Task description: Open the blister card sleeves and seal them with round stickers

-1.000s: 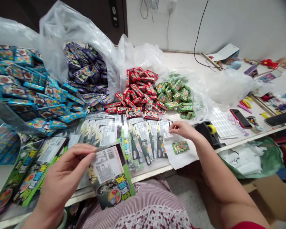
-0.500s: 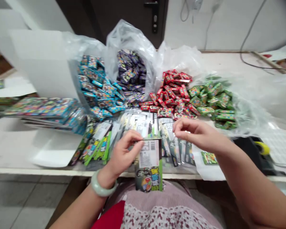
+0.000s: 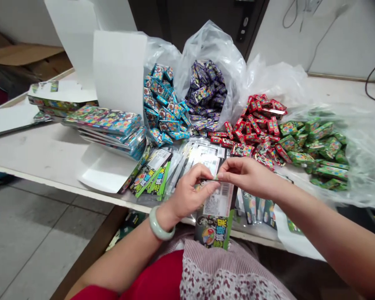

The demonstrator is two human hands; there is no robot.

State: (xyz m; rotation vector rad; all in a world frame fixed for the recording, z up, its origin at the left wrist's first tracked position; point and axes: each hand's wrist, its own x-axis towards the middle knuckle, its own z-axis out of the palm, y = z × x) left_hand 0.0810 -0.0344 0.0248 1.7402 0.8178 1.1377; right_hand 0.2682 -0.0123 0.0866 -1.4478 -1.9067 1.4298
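Observation:
A dark printed candy packet (image 3: 214, 229) with a white label, a barcode and a green edge hangs upright in front of me, past the table edge. My left hand (image 3: 195, 189) pinches its top edge between thumb and fingers. My right hand (image 3: 245, 175) has its thumb and fingertips closed on the same top edge, close to the left fingertips. The exact grip there is partly hidden by the fingers. Just behind the hands, more flat packets (image 3: 203, 152) lie overlapping on the table. Others with green edges (image 3: 151, 177) lie to the left.
Along the back are plastic bags (image 3: 214, 37) with blue small boxes (image 3: 167, 110), purple ones (image 3: 206, 89), red ones (image 3: 253, 125) and green ones (image 3: 321, 141). A stack of printed sheets (image 3: 106, 121) stands at left, beside a white board (image 3: 118, 71). The table's front edge (image 3: 65, 185) runs before me.
My right hand has come left to the packet's top edge and joined my left hand there. The camera view has turned left, so the table's things appear farther right.

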